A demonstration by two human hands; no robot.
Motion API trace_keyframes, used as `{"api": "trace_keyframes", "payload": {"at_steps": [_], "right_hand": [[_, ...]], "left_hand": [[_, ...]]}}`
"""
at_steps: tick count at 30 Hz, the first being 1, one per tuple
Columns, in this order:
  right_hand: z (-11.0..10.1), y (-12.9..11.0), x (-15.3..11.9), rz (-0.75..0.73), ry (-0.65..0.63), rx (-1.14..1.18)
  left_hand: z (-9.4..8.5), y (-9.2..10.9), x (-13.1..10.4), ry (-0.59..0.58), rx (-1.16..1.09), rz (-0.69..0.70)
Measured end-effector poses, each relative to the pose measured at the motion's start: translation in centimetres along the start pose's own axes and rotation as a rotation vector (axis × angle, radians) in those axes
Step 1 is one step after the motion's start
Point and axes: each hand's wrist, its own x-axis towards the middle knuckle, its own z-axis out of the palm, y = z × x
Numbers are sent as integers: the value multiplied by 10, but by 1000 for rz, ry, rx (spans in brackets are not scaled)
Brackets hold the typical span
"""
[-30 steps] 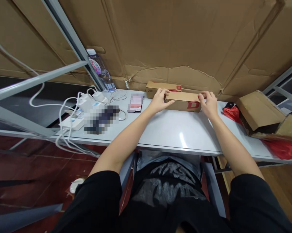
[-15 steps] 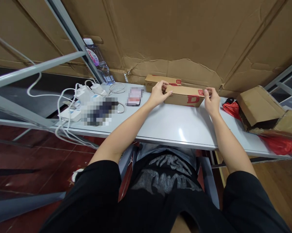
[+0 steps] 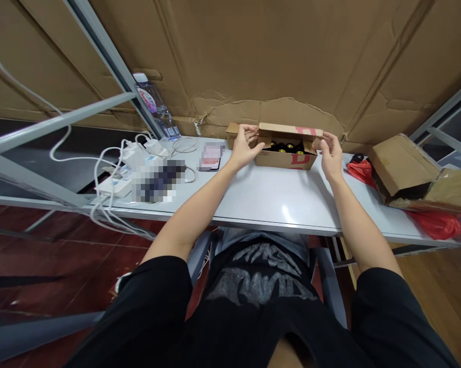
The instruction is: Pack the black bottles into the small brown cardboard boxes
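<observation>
Box (image 3: 275, 160), lid (image 3: 287, 129) raised; contents (image 3: 289, 146) partly hidden. Left hand (image 3: 246, 147), right hand (image 3: 332, 153): at ends, grips unclear. Rear box (image 3: 232, 134): mostly covered.

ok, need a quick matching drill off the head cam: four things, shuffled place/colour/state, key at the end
Things
1. front carton
2. water bottle
3. rear carton
4. power strip

Place, colour or state
A. partly hidden behind the left hand
B. between the left hand and the right hand, lid raised
C. white, nearest the picture's left edge
D. clear, with a white cap, beside the metal post

Pairs: 1-B, 2-D, 3-A, 4-C
</observation>
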Motion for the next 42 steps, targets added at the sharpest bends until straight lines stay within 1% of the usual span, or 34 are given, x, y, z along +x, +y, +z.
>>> {"api": "trace_keyframes", "payload": {"at_steps": [2,5,6,8,9,12,15,18,20,25,32,34,36,38,40,42], "right_hand": [[1,-3,-4,-39,-64,-66],[-2,-12,-10,-99,-114,-289],[-3,-15,-12,-127,-137,-350],[-6,-19,-13,-172,-182,-425],[-7,-20,-14,-185,-205,-450],[-7,-23,-14,-200,-262,-514],[-3,-25,-18,-195,-329,-559],[0,-28,-21,-190,-339,-572],[1,-29,-21,-196,-309,-583],[-5,-21,-15,-209,-184,-618],[-12,-4,-11,-49,-30,-713],[-14,-1,-11,-17,-8,-725],[-15,2,-9,0,-37,-737],[-17,8,-6,10,-114,-731],[-19,15,-3,9,-187,-703],[-21,23,0,-30,-237,-669]], "left_hand": [[0,4,-3,-49,57,0],[1,22,-11,-210,282,33],[1,29,-13,-262,322,41],[1,38,-17,-336,340,25],[0,40,-18,-353,337,5],[-4,39,-15,-364,332,-43],[-9,31,-11,-390,348,-40],[-10,27,-9,-439,392,-36],[-9,25,-9,-433,422,-51],[-4,20,-8,-364,466,-76],[6,17,-4,-266,491,-96],[8,14,-3,-225,467,-114],[10,10,-2,-182,434,-137],[10,6,-1,-151,405,-154],[6,2,-1,-133,359,-149],[0,-1,-2,-132,302,-129]]}}
